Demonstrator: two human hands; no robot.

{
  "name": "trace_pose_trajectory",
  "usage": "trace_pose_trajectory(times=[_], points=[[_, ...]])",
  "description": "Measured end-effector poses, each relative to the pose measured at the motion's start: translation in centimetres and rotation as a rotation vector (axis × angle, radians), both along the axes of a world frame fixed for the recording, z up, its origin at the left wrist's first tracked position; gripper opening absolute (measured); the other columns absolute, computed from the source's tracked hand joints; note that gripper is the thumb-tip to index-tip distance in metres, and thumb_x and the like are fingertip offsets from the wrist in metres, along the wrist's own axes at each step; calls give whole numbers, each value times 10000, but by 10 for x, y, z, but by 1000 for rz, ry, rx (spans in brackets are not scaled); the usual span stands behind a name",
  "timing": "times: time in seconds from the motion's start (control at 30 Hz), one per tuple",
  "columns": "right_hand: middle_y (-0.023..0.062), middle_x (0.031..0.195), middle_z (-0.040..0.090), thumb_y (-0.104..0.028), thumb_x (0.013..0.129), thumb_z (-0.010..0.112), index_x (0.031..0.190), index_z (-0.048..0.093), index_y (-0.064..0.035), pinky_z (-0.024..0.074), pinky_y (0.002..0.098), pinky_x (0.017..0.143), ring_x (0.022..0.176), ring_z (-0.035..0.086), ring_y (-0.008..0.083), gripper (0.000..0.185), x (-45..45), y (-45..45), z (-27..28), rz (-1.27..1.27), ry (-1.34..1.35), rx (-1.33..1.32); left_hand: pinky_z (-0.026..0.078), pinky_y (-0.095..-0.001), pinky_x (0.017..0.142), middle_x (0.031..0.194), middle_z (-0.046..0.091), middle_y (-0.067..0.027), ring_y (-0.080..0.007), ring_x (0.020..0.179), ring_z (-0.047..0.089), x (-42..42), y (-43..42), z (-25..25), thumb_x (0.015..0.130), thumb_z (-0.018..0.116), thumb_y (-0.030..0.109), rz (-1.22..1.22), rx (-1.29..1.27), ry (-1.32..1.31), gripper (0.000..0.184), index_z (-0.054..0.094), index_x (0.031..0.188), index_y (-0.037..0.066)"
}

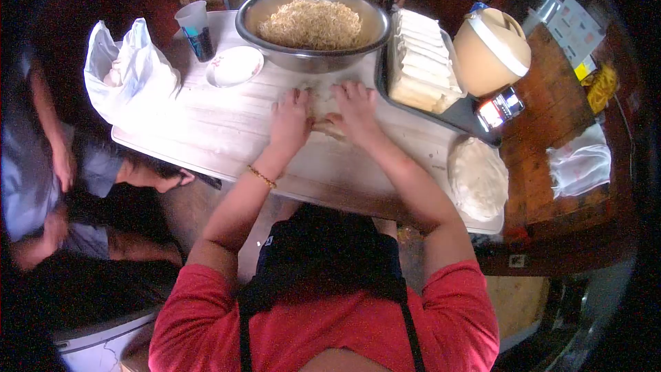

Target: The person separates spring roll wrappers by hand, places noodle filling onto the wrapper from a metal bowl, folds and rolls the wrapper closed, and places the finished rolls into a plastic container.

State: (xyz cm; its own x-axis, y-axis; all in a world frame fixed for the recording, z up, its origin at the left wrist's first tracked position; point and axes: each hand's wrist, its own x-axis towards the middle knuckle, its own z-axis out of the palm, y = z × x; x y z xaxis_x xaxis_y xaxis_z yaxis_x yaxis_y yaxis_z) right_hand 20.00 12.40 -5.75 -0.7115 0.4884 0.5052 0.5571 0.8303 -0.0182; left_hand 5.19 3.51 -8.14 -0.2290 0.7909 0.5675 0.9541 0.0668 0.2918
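My left hand (292,116) and my right hand (353,111) are side by side on the pale tabletop, fingers pointing away from me and curled down over a thin spring roll wrapper (323,100). Between my thumbs its near edge looks folded or rolled; my fingers hide much of it. Just beyond my hands stands a steel bowl (251,40) heaped with a pale brown shredded filling, perhaps bean sprouts (311,24). To the right, a clear container (434,100) is stacked with whitish rolls (423,45). A round stack of wrappers (478,179) lies at the table's right end.
A white plate (235,67), a tumbler (195,31) and a white plastic bag (131,72) stand on the left. Right of the container are a tan jug (492,52) and a phone (500,108). Another person (48,158) sits at the left.
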Motion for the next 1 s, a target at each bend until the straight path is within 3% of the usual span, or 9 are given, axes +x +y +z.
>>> trace_pose_trajectory(times=[0.07,0.17,0.23,0.37,0.43,0.53,0.67,0.8,1.0], points=[[94,1144,520,-292,722,704,1120,535,-136,395,400,929,1119,504,294,459,-3,2,0,23,-81,60,461,-453,731,1092,500,-183,-372,886,577,-2,3,3,795,612,114,-72,-1,203,357,471,1116,47],[124,1142,518,-338,764,678,1124,524,-88,407,420,927,1115,506,307,464,-6,11,-8,203,-303,221,468,-486,695,974,529,-175,-376,847,579,4,-4,12,812,583,113,-109,-212,17,353,453,1131,36],[139,1164,509,-349,849,594,1101,516,-57,435,446,903,1082,535,325,394,4,-3,15,116,-266,-561,470,-493,694,956,546,-179,-379,842,582,-10,-5,-5,825,589,147,-180,-164,-98,358,447,1133,34],[135,1176,510,-374,883,555,1100,483,-40,430,501,886,1111,510,344,405,28,-23,25,169,-368,-567,462,-507,722,917,596,-187,-382,840,594,-16,-35,15,852,606,316,-342,-209,-126,441,447,1173,60],[131,1146,526,-315,858,577,1069,491,-50,435,468,905,1073,534,336,350,35,-21,-10,382,-190,48,455,-492,744,929,608,-174,-366,863,597,-9,-45,24,845,606,372,-408,-146,20,462,472,1174,76],[147,1186,524,-257,895,504,1086,516,-55,486,472,868,1007,590,343,278,35,-10,-26,392,-269,134,431,-450,786,934,631,-130,-310,896,601,-6,-44,20,853,582,424,-443,-46,204,437,541,1147,104],[149,1178,549,-234,865,522,1118,520,-76,499,451,849,1014,594,317,298,30,-1,-36,390,-180,124,376,-380,823,958,658,-41,-200,921,600,-7,-31,9,899,520,376,-369,-87,353,299,651,1026,138],[137,1176,581,-235,860,530,1137,536,-104,527,463,772,935,635,306,306,28,11,-42,262,-200,32,332,-390,888,1057,664,-52,-197,1067,550,-5,-20,10,921,501,333,-281,-239,241,270,702,991,167],[128,1010,645,-304,882,533,1095,577,-106,513,466,742,879,640,332,294,9,37,-49,377,27,-151,420,-425,773,860,673,-118,-274,822,630,-21,2,-1,924,490,385,-292,-208,-27,334,712,923,135]])
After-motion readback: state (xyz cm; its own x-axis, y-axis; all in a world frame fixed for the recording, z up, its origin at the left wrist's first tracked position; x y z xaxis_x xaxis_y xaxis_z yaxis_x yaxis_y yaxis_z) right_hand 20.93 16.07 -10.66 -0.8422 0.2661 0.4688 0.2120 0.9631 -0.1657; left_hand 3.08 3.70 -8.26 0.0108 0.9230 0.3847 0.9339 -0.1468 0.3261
